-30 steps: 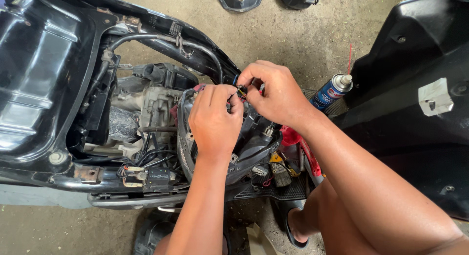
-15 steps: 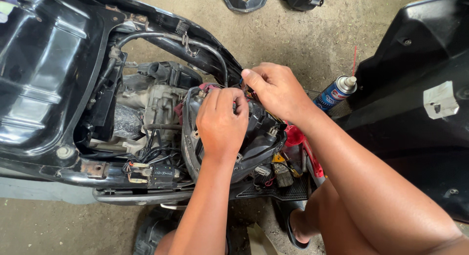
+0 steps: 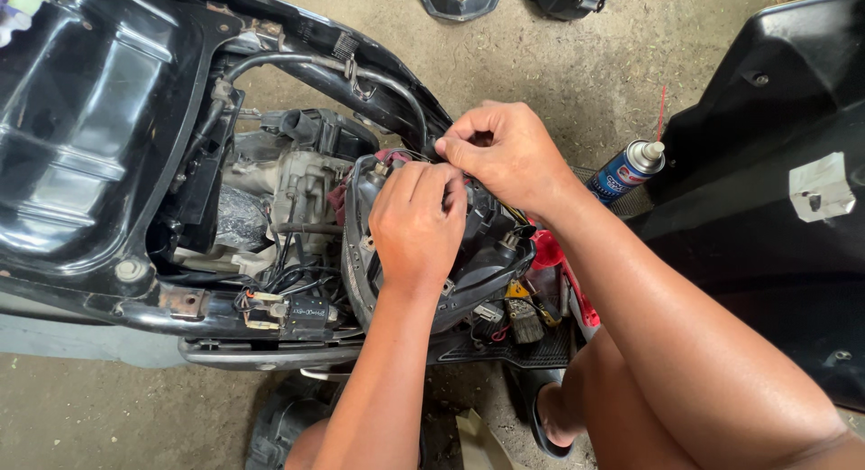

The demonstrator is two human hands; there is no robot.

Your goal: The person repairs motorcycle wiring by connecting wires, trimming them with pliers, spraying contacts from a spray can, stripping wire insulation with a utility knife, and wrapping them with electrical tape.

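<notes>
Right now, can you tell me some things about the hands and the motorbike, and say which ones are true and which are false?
1. Both hands are working close together over the opened motorbike. True: the left hand and the right hand nearly meet above a black housing.
2. The spray can lies on the person's left. False: the spray can is on the right, on the concrete floor.
3. The right hand pinches something small with its fingertips. True, though what it is cannot be made out.
4. The left hand holds the spray can. False: it rests on the black housing, apart from the can.
5. The motorbike's engine is covered up. False: it shows, with wires beside it.
</notes>
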